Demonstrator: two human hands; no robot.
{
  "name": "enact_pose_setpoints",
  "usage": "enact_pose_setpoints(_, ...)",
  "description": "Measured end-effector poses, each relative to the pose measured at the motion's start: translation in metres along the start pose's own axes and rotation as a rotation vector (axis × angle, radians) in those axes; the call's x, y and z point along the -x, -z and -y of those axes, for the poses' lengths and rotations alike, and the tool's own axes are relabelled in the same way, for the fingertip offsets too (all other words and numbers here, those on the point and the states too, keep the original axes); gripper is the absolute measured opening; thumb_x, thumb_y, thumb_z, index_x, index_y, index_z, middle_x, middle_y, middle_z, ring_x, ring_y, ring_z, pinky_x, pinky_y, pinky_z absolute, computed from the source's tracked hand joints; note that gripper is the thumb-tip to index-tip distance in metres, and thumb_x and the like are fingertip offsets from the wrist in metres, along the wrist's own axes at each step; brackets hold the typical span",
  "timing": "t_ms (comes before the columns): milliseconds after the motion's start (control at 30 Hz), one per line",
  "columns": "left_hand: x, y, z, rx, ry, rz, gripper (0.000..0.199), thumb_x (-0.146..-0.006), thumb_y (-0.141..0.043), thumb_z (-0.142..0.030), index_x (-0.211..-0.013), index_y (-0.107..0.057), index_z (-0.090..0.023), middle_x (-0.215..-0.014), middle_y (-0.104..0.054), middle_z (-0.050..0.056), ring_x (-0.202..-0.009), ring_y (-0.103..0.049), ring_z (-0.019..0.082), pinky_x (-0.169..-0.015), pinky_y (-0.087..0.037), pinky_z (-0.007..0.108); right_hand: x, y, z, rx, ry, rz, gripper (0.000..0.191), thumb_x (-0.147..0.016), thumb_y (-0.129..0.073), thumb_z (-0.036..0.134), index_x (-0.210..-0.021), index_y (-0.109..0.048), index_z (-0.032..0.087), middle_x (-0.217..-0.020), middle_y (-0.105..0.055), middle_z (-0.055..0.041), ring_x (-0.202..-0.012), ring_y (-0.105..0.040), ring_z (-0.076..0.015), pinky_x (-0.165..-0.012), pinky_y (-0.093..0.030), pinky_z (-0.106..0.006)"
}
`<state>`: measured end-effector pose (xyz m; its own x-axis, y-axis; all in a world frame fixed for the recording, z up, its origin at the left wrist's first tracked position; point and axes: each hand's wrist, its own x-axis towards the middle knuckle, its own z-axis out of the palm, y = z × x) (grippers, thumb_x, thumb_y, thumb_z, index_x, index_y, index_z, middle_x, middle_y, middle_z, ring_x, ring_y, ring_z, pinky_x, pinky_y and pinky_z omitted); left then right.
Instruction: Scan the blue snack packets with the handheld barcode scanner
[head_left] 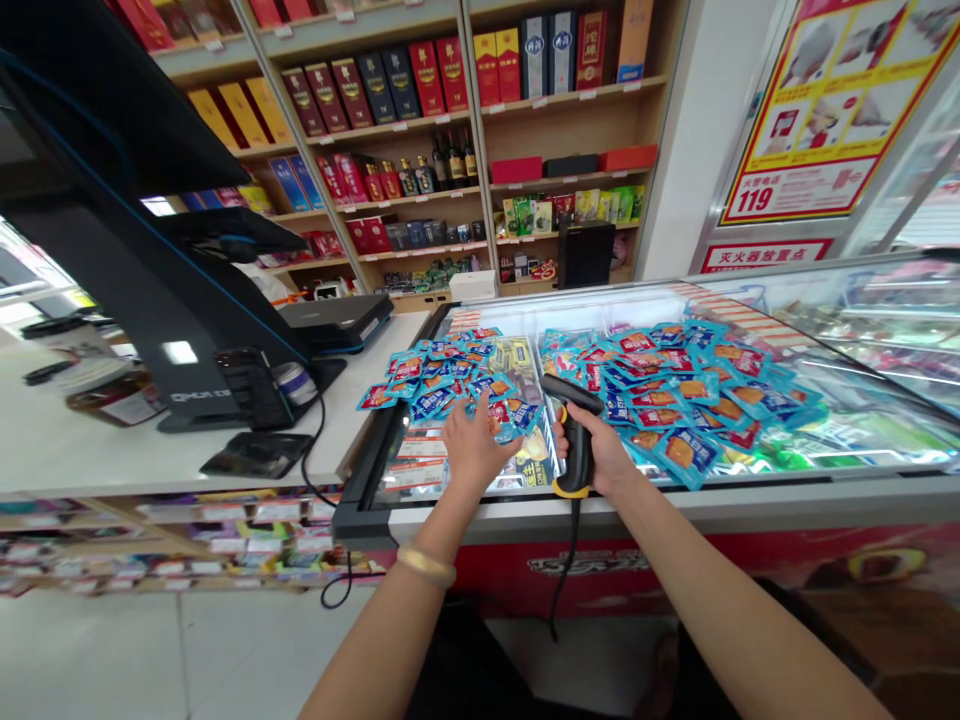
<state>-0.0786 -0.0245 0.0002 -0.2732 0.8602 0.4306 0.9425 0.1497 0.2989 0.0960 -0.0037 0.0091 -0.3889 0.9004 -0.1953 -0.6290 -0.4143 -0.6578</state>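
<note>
My right hand (606, 452) is wrapped round the grip of a black and yellow barcode scanner (576, 440), whose head points left and whose cord hangs down over the freezer's front. My left hand (474, 446), with a gold bangle (426, 566) on its wrist, has its fingers apart at the near edge of a pile of small blue snack packets (442, 372). Whether its fingertips touch a packet I cannot tell. A larger pile of similar packets (675, 385) lies to the right of the scanner. Both piles rest on the glass top of a chest freezer (409, 450).
Left of the freezer, a counter (172, 455) bears a black checkout terminal (202, 330), a phone (255, 388) and a jar (116, 400). Shelves of boxed bottles (390, 85) stand behind. A small white box (472, 286) sits at the freezer's far edge.
</note>
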Motion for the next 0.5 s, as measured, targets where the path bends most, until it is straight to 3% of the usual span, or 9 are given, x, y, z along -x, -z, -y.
enact_pose_setpoints(133, 0.004, -0.002, 0.005, -0.020, 0.009, 0.041, 0.076, -0.068, -0.073, -0.047, -0.135, -0.048, -0.023, -0.127, -0.051, 0.017, -0.116, -0.051, 0.034, -0.094, -0.043, 0.048, 0.000, 0.001, -0.001, 0.018, 0.003, 0.006, 0.020, -0.074, -0.070, 0.033, -0.076, -0.062, 0.015, -0.059, -0.058, 0.0008, -0.045, -0.050, -0.0079, -0.041, -0.044, -0.019)
enact_pose_setpoints(267, 0.001, -0.008, 0.009, 0.067, -0.026, 0.007, 0.056, -0.075, -0.067, -0.036, -0.128, -0.056, -0.023, -0.124, -0.054, 0.015, -0.112, -0.055, 0.032, -0.092, -0.045, 0.046, 0.000, 0.001, -0.001, 0.023, 0.006, 0.003, 0.020, -0.073, -0.071, 0.033, -0.076, -0.062, 0.015, -0.058, -0.058, 0.0009, -0.045, -0.050, -0.0078, -0.041, -0.044, -0.019)
enact_pose_setpoints(367, -0.002, -0.010, 0.013, 0.218, -0.044, -0.063, 0.039, -0.083, -0.055, -0.029, -0.120, -0.062, -0.019, -0.120, -0.057, 0.015, -0.110, -0.056, 0.030, -0.094, -0.045, 0.045, 0.002, 0.000, 0.000, 0.017, 0.001, -0.007, 0.020, -0.073, -0.071, 0.033, -0.075, -0.062, 0.015, -0.058, -0.058, 0.0009, -0.045, -0.049, -0.0076, -0.041, -0.043, -0.019)
enact_pose_setpoints(500, -0.007, -0.009, 0.019, 0.527, 0.002, -0.242, 0.035, -0.090, -0.041, -0.032, -0.112, -0.065, -0.018, -0.111, -0.061, 0.013, -0.107, -0.057, 0.025, -0.096, -0.044, 0.041, 0.003, -0.001, 0.001, 0.015, -0.005, -0.003, 0.020, -0.073, -0.072, 0.033, -0.075, -0.061, 0.015, -0.058, -0.058, 0.0010, -0.045, -0.050, -0.0076, -0.041, -0.043, -0.018)
